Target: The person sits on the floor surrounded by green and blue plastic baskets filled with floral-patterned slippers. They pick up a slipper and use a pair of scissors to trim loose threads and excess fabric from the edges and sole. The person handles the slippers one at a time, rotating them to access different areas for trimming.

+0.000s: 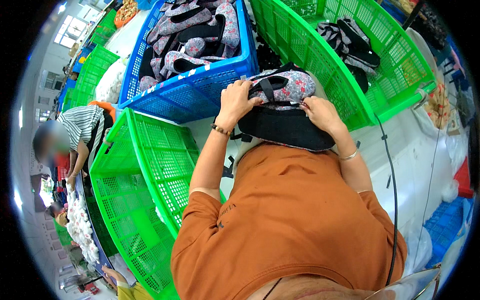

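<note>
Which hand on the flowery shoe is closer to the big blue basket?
Left. The left hand is near the right end of the blue basket's front side; the right hand is farther right, across the flowery shoe.

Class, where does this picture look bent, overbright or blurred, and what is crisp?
Head view: green crate at left, edges bowed by the fisheye; head view: window at upper left, washed out white; head view: person in stripes, head blurred; head view: left hand, right hand and floral shoe, fairly sharp.

A beaded left-wrist bracelet [220,129] and silvery right-wrist bangle [349,156] accompany a short-sleeved, rust-orange T-shirt [295,225]
</note>
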Available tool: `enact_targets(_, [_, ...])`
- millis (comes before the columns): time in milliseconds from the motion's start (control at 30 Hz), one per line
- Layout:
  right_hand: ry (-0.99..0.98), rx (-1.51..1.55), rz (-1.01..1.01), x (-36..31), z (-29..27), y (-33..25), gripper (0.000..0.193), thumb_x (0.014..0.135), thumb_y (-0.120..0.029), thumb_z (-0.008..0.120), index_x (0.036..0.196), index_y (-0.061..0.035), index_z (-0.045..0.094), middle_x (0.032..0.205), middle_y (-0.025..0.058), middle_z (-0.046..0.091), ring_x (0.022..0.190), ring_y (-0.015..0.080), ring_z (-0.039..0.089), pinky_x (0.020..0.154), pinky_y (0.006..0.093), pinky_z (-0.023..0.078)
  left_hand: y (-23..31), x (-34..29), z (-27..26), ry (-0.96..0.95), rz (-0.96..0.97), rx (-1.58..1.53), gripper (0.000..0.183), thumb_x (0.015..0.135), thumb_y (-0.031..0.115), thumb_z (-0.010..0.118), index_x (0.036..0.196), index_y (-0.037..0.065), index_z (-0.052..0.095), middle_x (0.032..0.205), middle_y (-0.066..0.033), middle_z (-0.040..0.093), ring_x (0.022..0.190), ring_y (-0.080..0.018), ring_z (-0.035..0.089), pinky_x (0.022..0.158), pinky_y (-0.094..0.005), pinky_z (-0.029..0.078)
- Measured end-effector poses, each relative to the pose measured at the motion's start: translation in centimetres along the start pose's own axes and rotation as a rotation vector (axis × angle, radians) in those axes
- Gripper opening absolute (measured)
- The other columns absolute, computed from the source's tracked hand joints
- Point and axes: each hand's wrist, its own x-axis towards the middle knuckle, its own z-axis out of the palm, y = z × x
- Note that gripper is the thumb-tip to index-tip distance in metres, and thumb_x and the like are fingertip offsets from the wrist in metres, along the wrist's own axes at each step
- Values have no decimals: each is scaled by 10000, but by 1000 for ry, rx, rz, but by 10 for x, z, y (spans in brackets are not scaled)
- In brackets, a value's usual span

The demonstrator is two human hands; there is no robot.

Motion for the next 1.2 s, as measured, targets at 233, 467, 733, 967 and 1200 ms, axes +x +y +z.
enact_targets(233, [30,1,-13,-3,5,6,213,890,-206,539,831,-13,606,848,210,620,798,397,608,706,488,471,31,9,4,130,307,-61,360,654,125,750,997,91,646,1025,-103,602,945,-291,563,837,-389,452])
enact_targets(467, [54,-24,-18,-3,8,6,169,875,-175,536,830,-25,597,838,202,615,787,392,605,701,486,474,15,28,15,309,160,-333,49,783,55,656,831,44,664,784,-116,635,739,-269,621,666,-338,491])
enact_targets(733, [62,-19,-33,-2,14,13,157,865,-160,539,820,-20,596,843,201,617,787,392,605,702,484,476,-4,13,-29,257,227,-332,258,759,-4,683,1003,79,676,962,-95,645,831,-206,628,737,-295,506])
enact_targets(967, [58,-6,-61,1,11,7,164,870,-164,538,829,-20,605,833,204,621,793,394,605,707,489,474,10,14,10,74,529,-126,197,712,27,652,900,86,661,999,-97,620,891,-286,585,784,-371,482])
enact_targets(1200, [42,-5,-33,-3,11,12,164,877,-177,544,837,-28,600,836,190,613,802,382,601,708,475,472,-28,-25,-47,64,-111,-828,60,773,28,653,832,14,655,875,-113,655,760,-225,634,700,-321,491])
